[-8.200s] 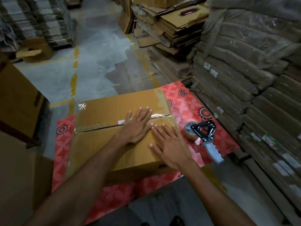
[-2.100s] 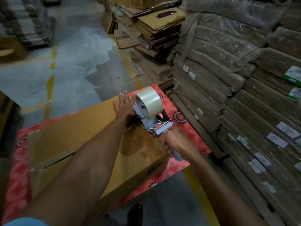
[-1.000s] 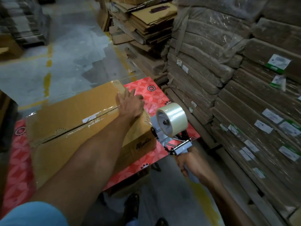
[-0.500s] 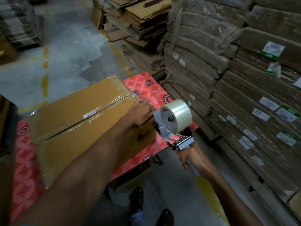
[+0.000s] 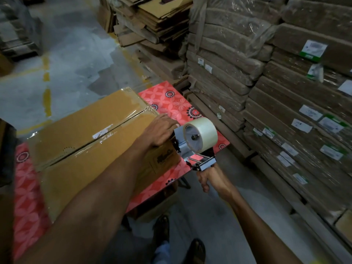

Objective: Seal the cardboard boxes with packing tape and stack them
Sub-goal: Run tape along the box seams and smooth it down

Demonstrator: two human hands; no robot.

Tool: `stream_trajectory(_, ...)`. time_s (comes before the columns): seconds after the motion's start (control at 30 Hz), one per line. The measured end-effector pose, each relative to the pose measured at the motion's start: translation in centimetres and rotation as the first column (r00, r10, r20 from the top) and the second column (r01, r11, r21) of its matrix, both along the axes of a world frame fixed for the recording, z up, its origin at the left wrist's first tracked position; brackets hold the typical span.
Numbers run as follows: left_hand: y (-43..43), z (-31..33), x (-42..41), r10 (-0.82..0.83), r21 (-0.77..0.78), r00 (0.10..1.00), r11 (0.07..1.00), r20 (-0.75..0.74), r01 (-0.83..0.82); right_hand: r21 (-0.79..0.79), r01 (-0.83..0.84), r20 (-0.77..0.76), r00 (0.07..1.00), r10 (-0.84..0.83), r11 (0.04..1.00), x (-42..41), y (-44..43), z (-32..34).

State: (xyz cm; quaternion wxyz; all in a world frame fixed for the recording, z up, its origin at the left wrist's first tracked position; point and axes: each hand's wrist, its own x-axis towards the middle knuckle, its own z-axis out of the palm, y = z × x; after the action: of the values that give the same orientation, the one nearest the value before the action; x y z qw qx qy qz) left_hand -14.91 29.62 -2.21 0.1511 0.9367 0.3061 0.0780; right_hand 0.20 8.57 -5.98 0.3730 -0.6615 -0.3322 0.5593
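I see the cardboard box (image 5: 91,147) lying on a table (image 5: 177,103) covered in a red flowered cloth, filling most of the tabletop and reaching close to its near edge. A strip of clear tape (image 5: 106,130) runs along the box's centre seam, glossy in the light, and more tape wraps the far right corner of the box. The right end of the box stops short of the table's right edge, leaving a band of red cloth bare there.

My left hand (image 5: 162,131) rests on the top right end of the box, palm down, fingers curled over the edge and pressing against the cardboard; it grasps nothing, it only bears on the box. My right hand (image 5: 208,178) is clenched around the handle of the tape dispenser (image 5: 196,147), held just off the right end of the box, beyond the near right corner of the table. The roll of clear tape on the dispenser faces me, and the metal plate of the dispenser sits against or very near the box's end face, just beside my left fingers; I cannot quite tell whether it touches, as the light is dim there.

To the right of the table stand tall stacks of wrapped flat cardboard bundles (image 5: 285,111) with white and green labels. Beyond the table's far edge lies a loose pile of flattened cartons (image 5: 152,21) on the concrete floor (image 5: 66,73), which carries worn yellow lines. Below the table's near edge my feet show in dark sandals (image 5: 197,250).
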Motion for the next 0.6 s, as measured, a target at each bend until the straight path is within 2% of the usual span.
stream_trajectory(0.1,-0.4,0.6,0.0,0.006,0.0,0.999,1.0,-0.032,-0.006,-0.195,0.131,-0.263,0.948,-0.181,0.972,-0.7,-1.2,-0.7)
stream_trajectory(0.17,-0.3,0.5,-0.2,0.035,-0.007,0.998,0.999,-0.06,-0.036,-0.26,0.223,-0.295,0.908,-0.297,0.94,-0.8,-1.8,-1.8)
stream_trajectory(0.27,-0.7,0.2,0.0,0.042,0.044,0.992,0.998,-0.115,-0.038,-0.25,0.364,-0.272,0.863,-0.426,0.897,-0.1,-0.9,-2.5)
stream_trajectory(0.33,-1.4,0.1,0.2,0.055,0.077,0.992,0.996,-0.115,-0.046,-0.177,0.427,-0.134,0.882,-0.451,0.887,0.7,1.1,-2.4)
stream_trajectory(0.43,-2.0,0.2,0.4,0.102,0.104,0.989,0.99,-0.106,-0.091,-0.053,0.307,0.252,0.925,-0.285,0.95,2.3,5.2,-1.8)
stream_trajectory(0.5,-2.1,0.0,0.4,0.118,0.093,0.982,0.99,-0.151,-0.104,-0.075,0.199,0.438,0.887,-0.147,0.977,3.4,8.0,-2.6)
stream_trajectory(0.6,-2.2,0.0,0.4,0.121,0.082,0.972,0.991,-0.2,-0.106,-0.143,0.12,0.591,0.807,-0.012,0.982,3.6,11.3,-3.9)
